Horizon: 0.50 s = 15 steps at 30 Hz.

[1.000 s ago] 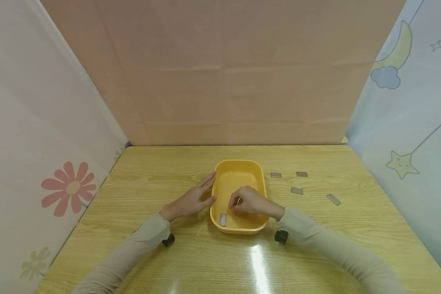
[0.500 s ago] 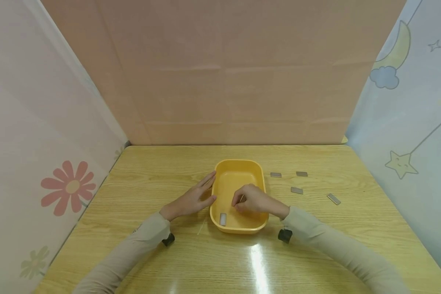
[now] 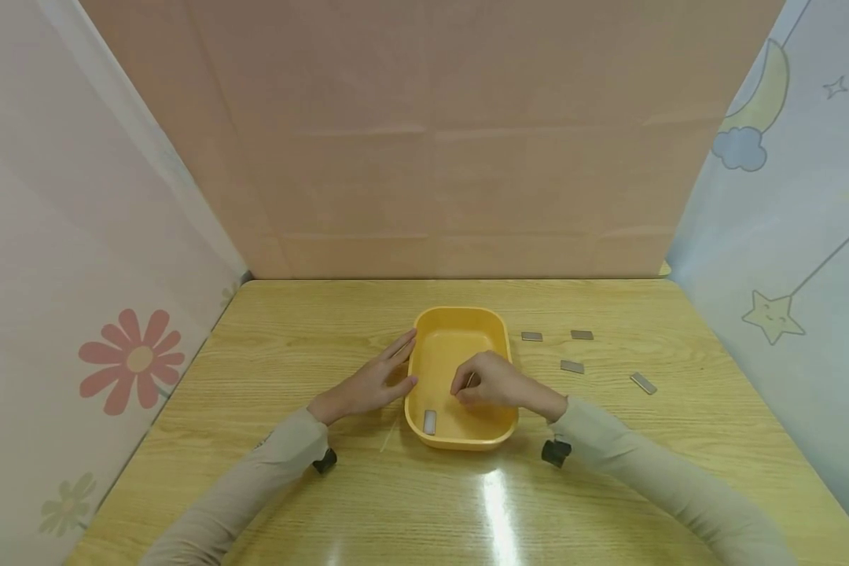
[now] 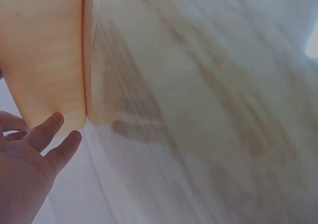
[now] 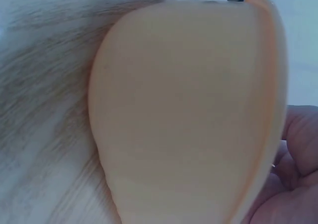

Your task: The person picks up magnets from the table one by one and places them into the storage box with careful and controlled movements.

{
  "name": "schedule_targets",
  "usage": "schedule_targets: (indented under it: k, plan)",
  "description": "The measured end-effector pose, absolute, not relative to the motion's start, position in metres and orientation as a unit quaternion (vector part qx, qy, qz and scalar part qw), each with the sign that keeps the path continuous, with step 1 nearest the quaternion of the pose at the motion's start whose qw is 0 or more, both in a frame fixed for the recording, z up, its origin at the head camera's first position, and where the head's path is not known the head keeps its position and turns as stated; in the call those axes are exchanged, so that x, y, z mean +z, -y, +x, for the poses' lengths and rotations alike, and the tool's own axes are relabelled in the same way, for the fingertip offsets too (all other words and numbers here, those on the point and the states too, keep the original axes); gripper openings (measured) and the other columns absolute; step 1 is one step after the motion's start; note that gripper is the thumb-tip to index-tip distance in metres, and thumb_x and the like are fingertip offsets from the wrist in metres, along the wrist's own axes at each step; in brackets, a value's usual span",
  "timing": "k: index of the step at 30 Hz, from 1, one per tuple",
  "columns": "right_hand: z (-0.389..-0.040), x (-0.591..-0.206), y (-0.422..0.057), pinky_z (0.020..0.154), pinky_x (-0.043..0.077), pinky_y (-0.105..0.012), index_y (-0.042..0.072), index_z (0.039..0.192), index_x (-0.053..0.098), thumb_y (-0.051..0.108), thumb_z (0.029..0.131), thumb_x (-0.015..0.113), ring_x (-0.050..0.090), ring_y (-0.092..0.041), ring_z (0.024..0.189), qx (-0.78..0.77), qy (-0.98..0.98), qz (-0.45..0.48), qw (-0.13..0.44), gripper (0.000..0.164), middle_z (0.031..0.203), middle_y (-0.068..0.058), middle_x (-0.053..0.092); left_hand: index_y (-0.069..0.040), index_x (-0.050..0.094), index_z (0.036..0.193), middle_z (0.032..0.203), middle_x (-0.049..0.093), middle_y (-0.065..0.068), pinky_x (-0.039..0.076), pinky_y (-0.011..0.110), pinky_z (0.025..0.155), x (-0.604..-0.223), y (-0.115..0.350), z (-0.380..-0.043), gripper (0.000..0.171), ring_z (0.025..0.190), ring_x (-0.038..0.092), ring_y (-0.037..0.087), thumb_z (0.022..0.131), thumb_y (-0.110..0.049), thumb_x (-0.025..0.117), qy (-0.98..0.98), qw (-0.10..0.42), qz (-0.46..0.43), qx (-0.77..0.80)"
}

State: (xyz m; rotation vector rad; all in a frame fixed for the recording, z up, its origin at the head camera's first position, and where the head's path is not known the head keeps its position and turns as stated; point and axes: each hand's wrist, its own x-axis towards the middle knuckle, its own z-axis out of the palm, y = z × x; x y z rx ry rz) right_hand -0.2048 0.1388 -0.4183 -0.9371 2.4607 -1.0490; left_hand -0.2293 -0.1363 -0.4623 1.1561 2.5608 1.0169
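A yellow rectangular tray [image 3: 460, 310] stands on the wooden table in the head view. My left hand [image 3: 368, 389] rests against its left side with fingers spread and fairly straight; in the left wrist view the fingertips [image 4: 58, 118] touch the tray's outer wall [image 4: 47, 60]. My right hand [image 3: 494, 381] reaches over the right rim, fingers bent, pinching what shows only as a thin edge of a small tile [image 3: 472, 380]. In the right wrist view the tray wall [image 5: 184, 110] hides part of that hand [image 5: 298, 179]. A grey rectangular tile [image 3: 430, 423] lies in the tray's near left corner.
Several similar grey tiles lie on the table right of the tray, among them a back tile [image 3: 582, 335], a middle tile [image 3: 572, 366] and a slanted tile [image 3: 643, 383]. A pinkish-orange sheet [image 3: 424, 157] stands behind the table [image 3: 311, 314], with patterned sheets at both sides.
My right hand has shifted a little to the right and away from me inside the tray, fingers still pinched. The left hand, the tray and the lying tiles have kept their places.
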Motion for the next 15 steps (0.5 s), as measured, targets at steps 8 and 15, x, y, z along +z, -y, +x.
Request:
schedule_targets:
  k: [8, 15]
  plan:
    - [-0.204, -0.412, -0.145, 0.068, 0.055, -0.023, -0.001, 0.089, 0.075, 0.002, 0.089, 0.073, 0.067, -0.006, 0.073, -0.369, -0.858, -0.327, 0.143, 0.004, 0.085, -0.001, 0.073, -0.001, 0.010, 0.157, 0.166, 0.000, 0.006, 0.026, 0.050, 0.114, -0.462, 0.136, -0.229, 0.075, 0.148, 0.015, 0.029, 0.105, -0.041, 0.047, -0.856, 0.076, 0.385, 0.336]
    - [-0.204, -0.409, -0.151, 0.068, 0.056, -0.024, -0.002, 0.090, 0.074, -0.002, 0.088, 0.072, 0.068, -0.009, 0.073, -0.386, -0.855, -0.310, 0.152, 0.003, 0.089, -0.009, 0.073, -0.001, 0.010, 0.158, 0.166, -0.001, 0.001, 0.027, 0.052, 0.113, -0.461, 0.137, -0.228, 0.076, 0.148, 0.015, 0.030, 0.105, -0.043, 0.046, -0.857, 0.080, 0.383, 0.335]
